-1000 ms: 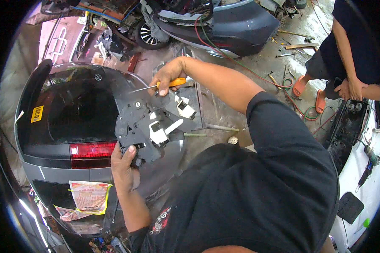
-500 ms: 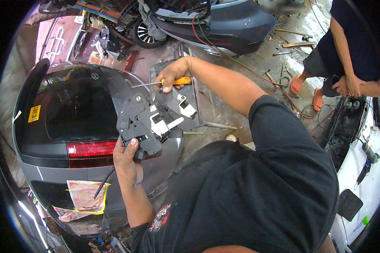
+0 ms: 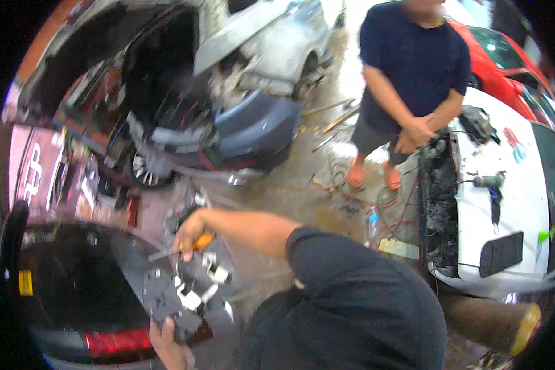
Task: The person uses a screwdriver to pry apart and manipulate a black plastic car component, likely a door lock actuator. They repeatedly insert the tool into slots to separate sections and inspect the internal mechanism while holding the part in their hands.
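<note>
At lower left, my right hand [image 3: 190, 231] grips an orange-handled screwdriver [image 3: 205, 240], its metal shaft pointing left over a dark grey plastic assembly with white fittings [image 3: 163, 296]. My left hand [image 3: 168, 344] holds the assembly by its lower edge. Both are over the dark rear glass [image 3: 83, 277] of a vehicle with a red tail light [image 3: 116, 342]. The picture is blurred, so the screwdriver tip's contact with the part cannot be made out.
A person [image 3: 407, 86] in orange sandals stands ahead to the right. Beyond are a damaged car [image 3: 253, 129] and a red car [image 3: 493, 55]. A white hood [image 3: 493, 203] with tools lies at right; hoses [image 3: 388, 202] and a water bottle [image 3: 371, 225] are on the floor.
The view has swung upward, showing more of the standing person and cars; my hands, screwdriver and part now sit lower in the picture, held much as before.
</note>
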`<state>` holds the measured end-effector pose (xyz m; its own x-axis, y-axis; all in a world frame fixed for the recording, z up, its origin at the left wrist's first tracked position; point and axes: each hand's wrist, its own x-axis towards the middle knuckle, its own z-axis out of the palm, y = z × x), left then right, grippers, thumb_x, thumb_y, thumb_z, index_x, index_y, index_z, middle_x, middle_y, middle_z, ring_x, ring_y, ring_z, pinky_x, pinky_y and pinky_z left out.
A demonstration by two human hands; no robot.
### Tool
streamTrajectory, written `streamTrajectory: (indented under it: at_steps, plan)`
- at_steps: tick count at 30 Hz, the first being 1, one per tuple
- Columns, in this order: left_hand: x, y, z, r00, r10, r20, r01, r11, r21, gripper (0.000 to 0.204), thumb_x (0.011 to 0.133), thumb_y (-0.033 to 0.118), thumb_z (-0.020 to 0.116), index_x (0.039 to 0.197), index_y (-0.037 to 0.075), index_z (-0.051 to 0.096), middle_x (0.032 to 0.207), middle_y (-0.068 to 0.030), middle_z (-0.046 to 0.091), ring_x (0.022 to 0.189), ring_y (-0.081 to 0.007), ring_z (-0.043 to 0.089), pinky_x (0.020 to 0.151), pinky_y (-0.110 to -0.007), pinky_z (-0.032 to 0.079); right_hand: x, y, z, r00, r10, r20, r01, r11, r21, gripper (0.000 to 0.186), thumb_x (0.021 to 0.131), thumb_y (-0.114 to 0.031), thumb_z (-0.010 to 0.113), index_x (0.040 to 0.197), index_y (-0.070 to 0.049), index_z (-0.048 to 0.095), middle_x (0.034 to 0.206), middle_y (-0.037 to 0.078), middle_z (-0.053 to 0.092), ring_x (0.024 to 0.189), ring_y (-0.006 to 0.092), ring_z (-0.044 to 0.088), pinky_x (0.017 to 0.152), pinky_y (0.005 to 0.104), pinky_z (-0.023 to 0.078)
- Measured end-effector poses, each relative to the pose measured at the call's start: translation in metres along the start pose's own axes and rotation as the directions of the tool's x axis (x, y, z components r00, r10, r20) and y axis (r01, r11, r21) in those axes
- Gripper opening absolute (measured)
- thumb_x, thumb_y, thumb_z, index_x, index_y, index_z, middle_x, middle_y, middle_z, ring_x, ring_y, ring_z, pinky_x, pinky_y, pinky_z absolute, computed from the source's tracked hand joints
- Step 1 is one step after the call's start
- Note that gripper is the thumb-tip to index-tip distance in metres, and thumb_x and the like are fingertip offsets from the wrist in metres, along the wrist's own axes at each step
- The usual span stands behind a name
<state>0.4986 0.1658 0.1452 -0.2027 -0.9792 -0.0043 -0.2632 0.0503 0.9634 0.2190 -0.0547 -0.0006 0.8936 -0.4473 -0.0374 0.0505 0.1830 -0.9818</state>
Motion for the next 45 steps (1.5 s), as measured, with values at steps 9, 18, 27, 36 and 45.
streamTrajectory:
  at_steps: [9,18,27,36,45]
  plan:
    - [0.008,0.012,0.016,0.972,-0.234,-0.035,0.228,0.965,-0.126,0.056,0.1,0.007,0.069,0.152,0.002,0.05,0.125,-0.0095,0.066,0.094,-0.0191,0.063,0.08,-0.034,0.053,-0.023,0.009,-0.009,0.998,-0.04,0.04,0.039,0.999,0.023,0.04,0.086,-0.026,0.086,0.117,-0.011,0.065,0.085,-0.003,0.063,0.057,0.0097,0.057,0.049,0.0269,0.046]
    - [0.005,0.014,0.006,0.991,-0.124,-0.04,0.12,0.988,-0.098,0.053,0.1,0.014,0.067,0.148,-0.002,0.052,0.128,-0.0127,0.067,0.108,-0.0237,0.067,0.091,-0.037,0.056,-0.025,0.003,0.004,0.999,0.014,-0.042,-0.015,1.0,-0.012,0.049,0.086,-0.026,0.087,0.127,-0.01,0.066,0.095,-0.001,0.068,0.075,0.0114,0.063,0.058,0.0288,0.051]
    - [0.042,0.014,-0.016,0.961,0.187,-0.202,-0.185,0.982,0.027,0.041,0.099,0.018,0.069,0.132,-0.004,0.062,0.121,-0.0104,0.071,0.107,-0.017,0.066,0.099,-0.032,0.05,-0.1,-0.045,0.088,0.974,0.01,-0.228,-0.156,0.758,-0.633,0.049,0.08,-0.032,0.09,0.115,-0.006,0.068,0.106,0.009,0.071,0.104,0.0202,0.065,0.09,0.038,0.05]
    - [0.04,-0.006,0.005,0.944,0.233,-0.232,-0.209,0.97,0.122,0.033,0.099,0.013,0.073,0.128,-0.002,0.064,0.114,-0.0066,0.072,0.1,-0.0124,0.064,0.094,-0.03,0.05,-0.089,-0.094,0.137,0.968,0.02,-0.252,-0.179,0.756,-0.629,0.052,0.077,-0.041,0.089,0.104,-0.003,0.067,0.087,0.01,0.068,0.074,0.0217,0.066,0.062,0.0376,0.05]
    - [0.04,-0.007,0.011,0.918,0.294,-0.266,-0.257,0.952,0.166,0.03,0.1,0.014,0.073,0.123,-0.001,0.065,0.11,-0.0054,0.071,0.098,-0.0109,0.063,0.09,-0.029,0.05,-0.075,-0.065,0.153,0.943,-0.052,-0.329,-0.19,0.728,-0.659,0.05,0.073,-0.04,0.09,0.101,-0.002,0.072,0.096,0.016,0.073,0.096,0.0317,0.07,0.083,0.0436,0.052]
